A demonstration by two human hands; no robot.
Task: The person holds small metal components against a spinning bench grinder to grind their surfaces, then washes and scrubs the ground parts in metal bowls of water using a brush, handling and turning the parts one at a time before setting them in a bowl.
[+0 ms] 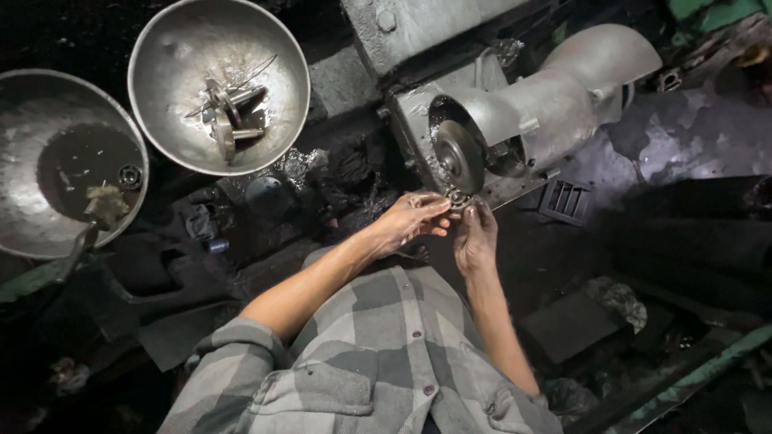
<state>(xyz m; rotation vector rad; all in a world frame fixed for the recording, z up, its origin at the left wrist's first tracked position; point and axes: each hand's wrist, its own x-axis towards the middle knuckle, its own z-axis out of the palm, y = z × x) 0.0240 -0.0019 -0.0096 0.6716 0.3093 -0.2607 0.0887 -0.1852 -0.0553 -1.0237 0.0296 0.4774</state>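
**Two hands on a small bearing at the grinder's wheel**

The grey machine housing [563,88] fills the upper right of the view, a curved cast body with a round metal disc [460,154] mounted at its open face. It sits on a dark, greasy counter [691,241] littered with black parts and rags.

To the upper left lie two wide metal bowls. The larger-looking one at the far left, the left bowl [32,153], holds a pool of dark oil with a small ring and a brush in it. The bowl beside it, the middle bowl [185,56], holds a few metal spindle parts [227,116] lying loose at its centre.

The person's grey checked shirt [378,362] takes up the lower middle, both forearms reaching up from it toward the machine.

The left hand [414,221] and the right hand [476,239] meet just below the disc. Between their fingertips is a small round bearing [458,198], held close under the disc's lower edge; whether it touches the disc cannot be told. The left hand's fingers are curled around the bearing from the left, and the right hand pinches it from below with thumb and fingers closed on it.
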